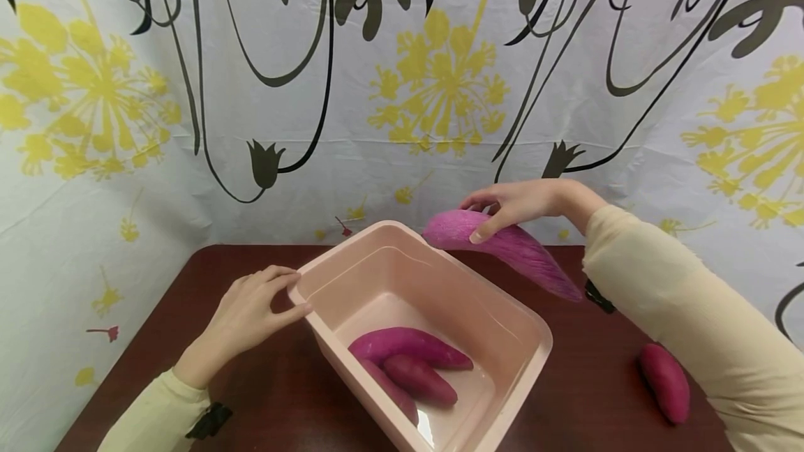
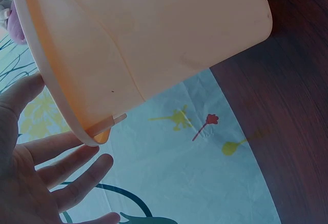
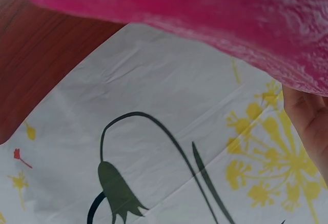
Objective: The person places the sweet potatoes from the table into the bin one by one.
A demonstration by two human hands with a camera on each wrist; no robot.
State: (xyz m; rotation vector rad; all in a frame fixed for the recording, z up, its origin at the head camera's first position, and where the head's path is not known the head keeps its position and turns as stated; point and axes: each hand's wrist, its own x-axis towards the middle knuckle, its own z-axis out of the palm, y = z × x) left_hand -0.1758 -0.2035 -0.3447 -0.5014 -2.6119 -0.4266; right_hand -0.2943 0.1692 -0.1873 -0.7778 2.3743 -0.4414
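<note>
My right hand grips a large pink-purple sweet potato, thumb on the near side, above the far right rim of a pink plastic bin. In the right wrist view this sweet potato fills the top, with part of the hand at the right edge. My left hand pinches the bin's left corner; in the left wrist view its thumb and index finger meet the rim, and the other fingers spread out. Inside the bin lie a long purple sweet potato and two redder ones, one being a short sweet potato.
Another red sweet potato lies on the dark brown table at the right, beside my right sleeve. Behind the table hangs a white cloth with yellow and grey flower prints.
</note>
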